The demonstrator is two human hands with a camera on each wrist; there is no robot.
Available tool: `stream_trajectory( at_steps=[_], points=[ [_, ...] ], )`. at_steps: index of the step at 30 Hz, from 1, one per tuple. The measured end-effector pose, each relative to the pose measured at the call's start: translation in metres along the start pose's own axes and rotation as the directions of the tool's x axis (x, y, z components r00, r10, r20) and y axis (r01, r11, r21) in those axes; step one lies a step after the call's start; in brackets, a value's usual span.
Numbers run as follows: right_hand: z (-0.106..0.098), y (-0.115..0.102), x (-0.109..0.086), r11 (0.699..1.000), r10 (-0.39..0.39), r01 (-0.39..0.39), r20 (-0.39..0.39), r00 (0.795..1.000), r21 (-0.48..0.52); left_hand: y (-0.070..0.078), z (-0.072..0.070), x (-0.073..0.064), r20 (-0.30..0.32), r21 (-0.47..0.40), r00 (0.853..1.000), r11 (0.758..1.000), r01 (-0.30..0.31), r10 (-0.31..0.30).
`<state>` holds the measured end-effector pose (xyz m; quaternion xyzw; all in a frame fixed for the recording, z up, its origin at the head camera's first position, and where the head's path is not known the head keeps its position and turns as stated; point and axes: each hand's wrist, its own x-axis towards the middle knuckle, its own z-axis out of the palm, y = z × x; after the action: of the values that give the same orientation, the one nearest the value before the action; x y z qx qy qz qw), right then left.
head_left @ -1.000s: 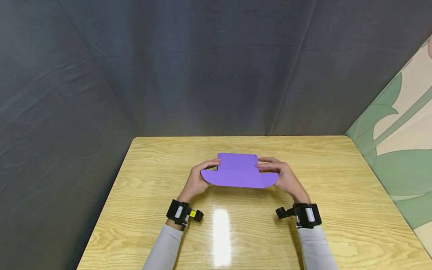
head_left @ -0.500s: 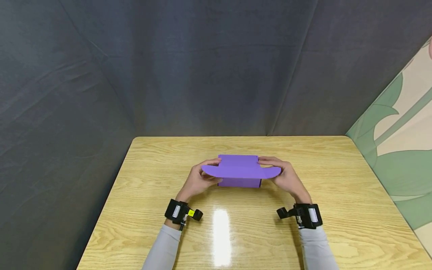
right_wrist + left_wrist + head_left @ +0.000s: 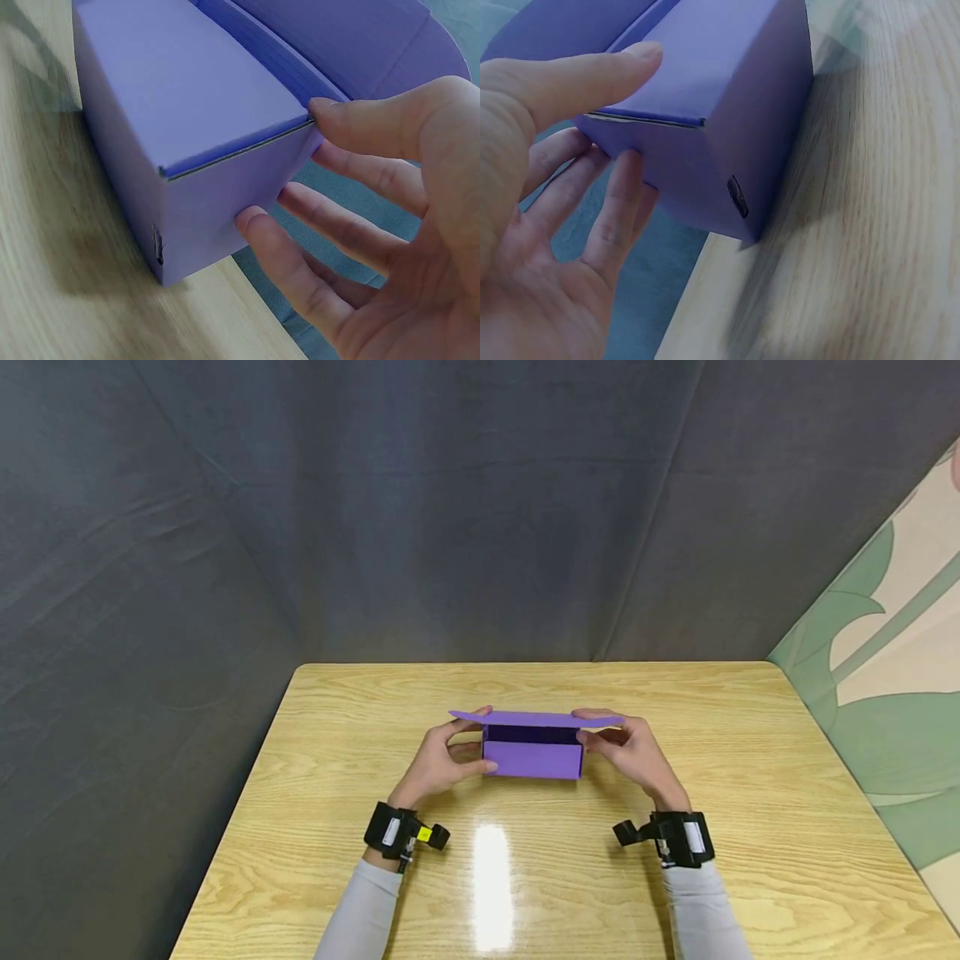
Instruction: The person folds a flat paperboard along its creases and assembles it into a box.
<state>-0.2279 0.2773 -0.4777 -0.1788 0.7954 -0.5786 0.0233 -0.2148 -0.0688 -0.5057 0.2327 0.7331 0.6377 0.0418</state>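
A purple cardboard box (image 3: 532, 761) stands on the wooden table between both hands. Its lid (image 3: 529, 719) is raised part-way, with curved side flaps spreading past the box, and a dark opening shows under it. My left hand (image 3: 441, 763) grips the left end: the thumb (image 3: 634, 69) presses on one face while the fingers (image 3: 615, 206) lie against the end wall. At the other end, my right hand (image 3: 637, 758) holds the box with its thumb (image 3: 337, 120) at the upper edge and fingertips (image 3: 255, 221) on the end wall. The box's interior is mostly hidden.
The light wooden table (image 3: 780, 793) reaches back to a dark cloth curtain (image 3: 480, 527). On the right is a panel with green leaf shapes (image 3: 885, 727). Black wrist cameras sit on both wrists, and a bright reflection lies on the near tabletop.
The lid has swung up and back, uncovering the box's front face and then the opening. The left thumb has come into view on the front; both arms stay nearly in place.
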Motion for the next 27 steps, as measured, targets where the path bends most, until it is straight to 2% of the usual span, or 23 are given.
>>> stream_trajectory(
  at_steps=[5,12,16,22,27],
  points=[
    [0.0015,-0.0033,0.0002,0.997,0.082,-0.082,-0.012,0.997,-0.009,0.0050,0.0007,-0.0010,0.003,0.116,1.000,0.993,0.023,-0.024],
    [0.0040,-0.0044,0.0011,0.988,0.154,-0.154,-0.047,0.987,0.002,0.0066,0.0015,-0.0017,0.023,0.154,0.997,0.986,0.066,-0.071],
    [0.0037,-0.0037,0.0021,0.985,0.170,-0.169,-0.044,0.984,0.013,0.0071,0.0018,-0.0016,0.030,0.177,0.995,0.980,0.089,-0.096],
    [0.0013,-0.0032,0.0005,0.995,0.091,-0.088,0.059,0.994,-0.051,0.0075,0.0022,-0.0032,0.005,0.192,0.993,0.974,0.117,-0.120],
    [0.0018,-0.0002,0.0009,0.995,0.030,-0.018,0.127,0.991,-0.096,0.0075,0.0025,-0.0030,-0.008,0.205,0.992,0.970,0.127,-0.128]
  ],
)
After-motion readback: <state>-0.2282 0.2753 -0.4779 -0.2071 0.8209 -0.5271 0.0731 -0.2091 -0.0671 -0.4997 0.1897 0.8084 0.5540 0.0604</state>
